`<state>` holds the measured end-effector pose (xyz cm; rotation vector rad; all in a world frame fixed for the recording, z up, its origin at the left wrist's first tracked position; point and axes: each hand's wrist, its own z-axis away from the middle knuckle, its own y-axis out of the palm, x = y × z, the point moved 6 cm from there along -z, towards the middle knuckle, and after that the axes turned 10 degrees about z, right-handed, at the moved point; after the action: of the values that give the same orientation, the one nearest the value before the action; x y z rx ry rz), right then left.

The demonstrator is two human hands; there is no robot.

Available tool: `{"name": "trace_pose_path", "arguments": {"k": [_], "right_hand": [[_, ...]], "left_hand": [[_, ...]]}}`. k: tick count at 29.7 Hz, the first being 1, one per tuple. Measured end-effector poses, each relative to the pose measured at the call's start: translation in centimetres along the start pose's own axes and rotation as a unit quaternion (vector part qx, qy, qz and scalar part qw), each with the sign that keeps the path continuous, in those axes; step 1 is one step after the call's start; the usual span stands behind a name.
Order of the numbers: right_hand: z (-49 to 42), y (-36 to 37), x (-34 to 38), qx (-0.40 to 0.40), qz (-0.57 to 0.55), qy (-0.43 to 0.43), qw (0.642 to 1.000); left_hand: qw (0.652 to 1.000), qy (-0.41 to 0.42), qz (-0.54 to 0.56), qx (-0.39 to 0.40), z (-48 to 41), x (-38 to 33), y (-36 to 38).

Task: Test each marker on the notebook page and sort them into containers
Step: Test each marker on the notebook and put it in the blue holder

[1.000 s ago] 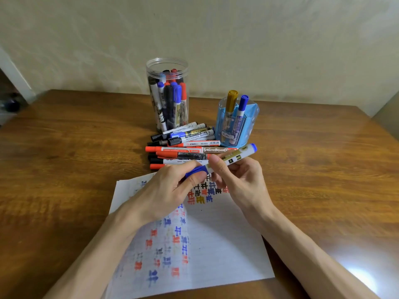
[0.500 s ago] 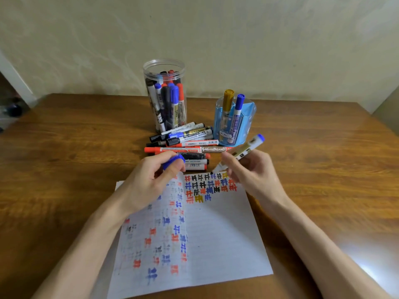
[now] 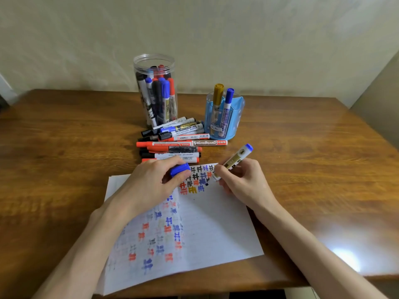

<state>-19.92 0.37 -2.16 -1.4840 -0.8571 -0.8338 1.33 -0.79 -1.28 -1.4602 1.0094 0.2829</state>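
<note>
On the page (image 3: 216, 223), white blue-ended marker (image 3: 237, 157), uncapped.

We see a brown wooden table (image 3: 64, 160) with a glossy, streaked grain, and a bright patch of reflected light (image 3: 345, 257) lies on it near its front right edge. Behind it a pale, mottled wall (image 3: 216, 35) runs along the table's far edge. We also see a white strip (image 3: 7, 87) at the far left and a darker wall face (image 3: 382, 89) at the right.
</note>
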Motion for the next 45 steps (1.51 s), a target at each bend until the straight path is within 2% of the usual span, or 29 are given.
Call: {"name": "trace_pose_path", "arguments": {"k": [6,22,28,41,45], "right_hand": [[0.49,-0.08,-0.04,-0.066,0.027,-0.063,0.995],[0.43,0.48,-0.29,-0.058,0.064,-0.081,0.993],[0.50,0.16,-0.30,-0.080,0.084,-0.089,0.989],[0.41,0.52,-0.42,-0.045,0.051,-0.100,0.993],[0.48,0.19,-0.41,-0.070,0.079,-0.097,0.990]], "left_hand": [[1.000,0.013,-0.014,-0.005,0.10,0.20,0.15],[1.000,0.017,-0.023,-0.009,0.11,0.48,0.28],[1.000,0.014,-0.013,-0.008,0.23,0.40,0.22],[1.000,0.011,-0.018,-0.006,0.20,0.43,0.27],[1.000,0.010,-0.017,-0.006,0.22,0.45,0.25]]}}
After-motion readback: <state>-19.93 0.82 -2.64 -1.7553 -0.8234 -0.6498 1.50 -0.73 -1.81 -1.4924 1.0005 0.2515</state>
